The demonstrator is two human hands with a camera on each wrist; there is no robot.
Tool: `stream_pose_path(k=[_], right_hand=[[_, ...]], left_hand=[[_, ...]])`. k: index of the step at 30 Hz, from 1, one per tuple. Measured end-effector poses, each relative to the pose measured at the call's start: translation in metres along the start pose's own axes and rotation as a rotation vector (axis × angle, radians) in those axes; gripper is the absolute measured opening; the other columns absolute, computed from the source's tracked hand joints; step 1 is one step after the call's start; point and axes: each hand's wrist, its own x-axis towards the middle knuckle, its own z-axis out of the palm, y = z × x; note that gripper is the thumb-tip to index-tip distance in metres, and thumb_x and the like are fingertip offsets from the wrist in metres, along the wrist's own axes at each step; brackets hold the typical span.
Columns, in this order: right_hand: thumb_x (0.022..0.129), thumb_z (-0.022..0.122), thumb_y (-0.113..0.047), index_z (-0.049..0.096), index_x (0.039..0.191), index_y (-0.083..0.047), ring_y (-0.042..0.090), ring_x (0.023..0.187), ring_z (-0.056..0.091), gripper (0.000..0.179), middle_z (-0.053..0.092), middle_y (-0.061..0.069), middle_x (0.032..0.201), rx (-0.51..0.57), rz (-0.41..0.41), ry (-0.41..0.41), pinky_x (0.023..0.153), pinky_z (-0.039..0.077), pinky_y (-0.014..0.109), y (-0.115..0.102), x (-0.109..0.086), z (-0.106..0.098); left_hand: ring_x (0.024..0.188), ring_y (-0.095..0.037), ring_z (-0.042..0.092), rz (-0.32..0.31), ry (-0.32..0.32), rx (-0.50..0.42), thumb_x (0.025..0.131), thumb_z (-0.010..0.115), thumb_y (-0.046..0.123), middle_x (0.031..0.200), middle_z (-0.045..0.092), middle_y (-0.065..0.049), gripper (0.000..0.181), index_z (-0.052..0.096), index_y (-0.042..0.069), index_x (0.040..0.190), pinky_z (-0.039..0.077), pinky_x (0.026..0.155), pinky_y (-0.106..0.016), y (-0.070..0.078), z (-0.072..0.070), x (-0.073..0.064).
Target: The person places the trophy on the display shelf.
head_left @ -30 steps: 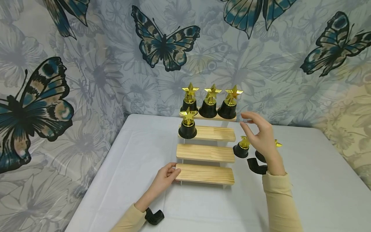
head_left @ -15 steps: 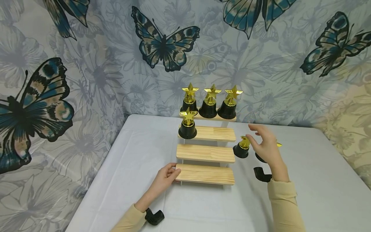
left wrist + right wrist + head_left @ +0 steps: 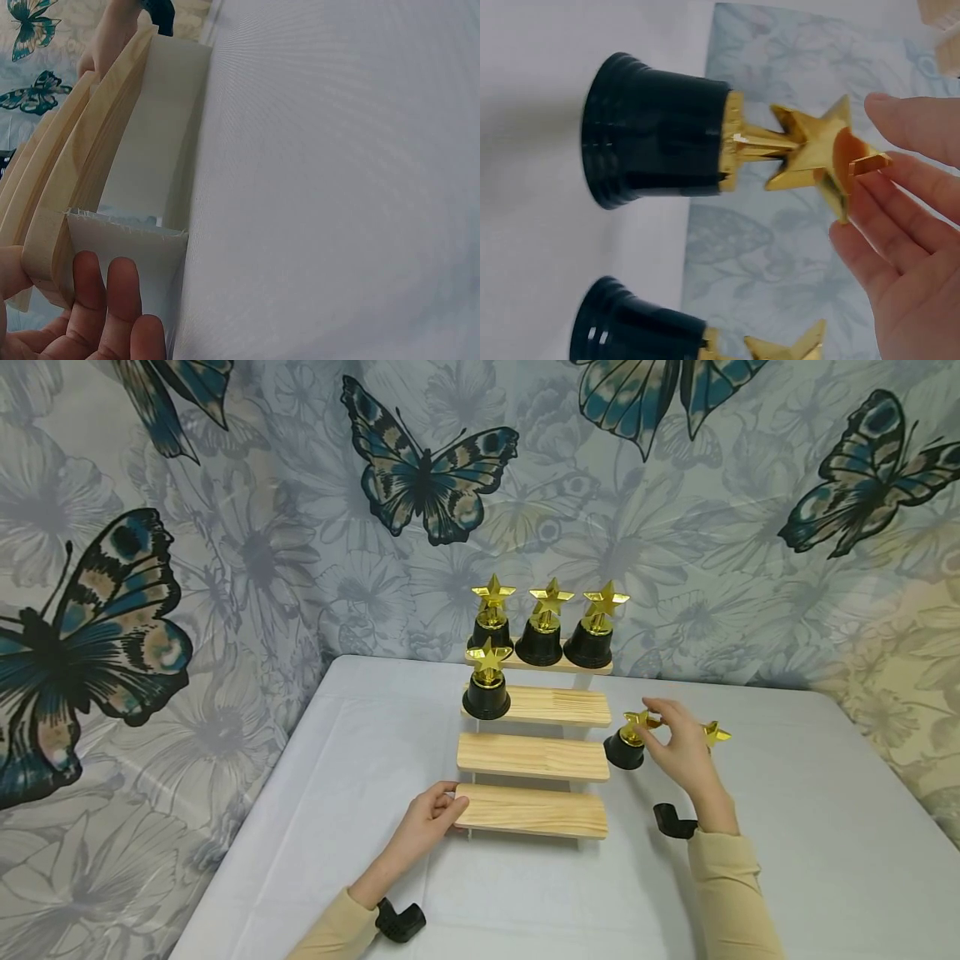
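Note:
My left hand (image 3: 426, 820) holds the left end of the lowest step of a tiered wooden display stand (image 3: 532, 756). In the left wrist view its thumb lies on the step's outer side, with the fingers (image 3: 124, 300) beneath the board. My right hand (image 3: 684, 750) is at the gold star of a small trophy (image 3: 626, 748) with a black base, upright on the table right of the stand. The right wrist view shows its fingers behind the star (image 3: 817, 150) and its thumb slightly apart from it. Another star trophy (image 3: 717, 733) stands farther right, partly hidden by this hand.
Three star trophies (image 3: 538, 643) stand on the stand's top step. One more trophy (image 3: 486, 695) is at the left end of the second step. A white cloth (image 3: 330, 760) covers the table, and a butterfly-patterned curtain (image 3: 300, 568) hangs behind and at the left.
My right hand has come down from beside the top step to the nearer table trophy, and its fingers are now around the star. The left hand stays on the lowest step.

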Motion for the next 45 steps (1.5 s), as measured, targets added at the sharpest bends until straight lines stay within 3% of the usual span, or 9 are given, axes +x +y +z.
stream_pose_path(k=[18, 21, 26, 31, 39, 45], right_hand=[[0.083, 0.062, 0.011, 0.052, 0.120, 0.012, 0.040, 0.092, 0.054, 0.038, 0.056, 0.029, 0.110, -0.001, 0.068, -0.031, 0.078, 0.045, 0.054, 0.016, -0.005, 0.014], [0.083, 0.061, 0.011, 0.052, 0.120, 0.012, 0.041, 0.092, 0.054, 0.038, 0.056, 0.029, 0.110, 0.005, 0.082, -0.034, 0.078, 0.045, 0.054, 0.016, -0.005, 0.014], [0.083, 0.061, 0.011, 0.053, 0.119, 0.012, 0.042, 0.094, 0.055, 0.037, 0.056, 0.029, 0.111, 0.011, 0.081, -0.030, 0.079, 0.045, 0.053, 0.016, -0.005, 0.014], [0.083, 0.062, 0.011, 0.053, 0.118, 0.013, 0.041, 0.092, 0.055, 0.036, 0.057, 0.029, 0.109, 0.021, 0.081, -0.017, 0.079, 0.045, 0.053, 0.016, -0.006, 0.014], [0.084, 0.062, 0.009, 0.053, 0.118, 0.013, 0.042, 0.092, 0.056, 0.035, 0.057, 0.030, 0.107, 0.020, 0.105, 0.005, 0.080, 0.043, 0.052, 0.011, -0.006, 0.011], [0.082, 0.063, 0.011, 0.054, 0.118, 0.012, 0.039, 0.090, 0.057, 0.037, 0.058, 0.027, 0.104, 0.000, 0.051, 0.044, 0.079, 0.043, 0.050, 0.001, -0.001, 0.001]], left_hand=[[0.067, -0.015, 0.062, 0.001, -0.002, -0.009, 0.095, 0.055, 0.024, 0.082, 0.064, -0.008, 0.043, 0.048, -0.009, 0.122, 0.049, 0.059, -0.029, 0.001, 0.000, -0.001], [0.068, -0.022, 0.063, -0.008, -0.003, -0.020, 0.096, 0.054, 0.018, 0.083, 0.064, -0.010, 0.041, 0.047, -0.011, 0.123, 0.050, 0.059, -0.034, 0.009, -0.001, -0.003], [0.068, -0.028, 0.063, -0.007, -0.002, -0.015, 0.096, 0.053, 0.019, 0.083, 0.063, -0.009, 0.042, 0.047, -0.012, 0.123, 0.049, 0.058, -0.033, 0.011, -0.001, -0.004], [0.065, -0.025, 0.061, 0.001, 0.002, -0.001, 0.096, 0.054, 0.025, 0.081, 0.063, -0.006, 0.045, 0.048, -0.010, 0.122, 0.043, 0.053, -0.023, 0.004, 0.000, -0.002], [0.065, -0.025, 0.061, -0.002, 0.003, 0.007, 0.095, 0.054, 0.027, 0.081, 0.063, -0.006, 0.047, 0.048, -0.010, 0.123, 0.042, 0.053, -0.022, 0.002, 0.000, -0.001], [0.065, -0.017, 0.061, -0.009, 0.006, 0.002, 0.096, 0.054, 0.023, 0.082, 0.064, -0.007, 0.044, 0.047, -0.011, 0.123, 0.045, 0.055, -0.024, 0.004, -0.001, -0.002]])
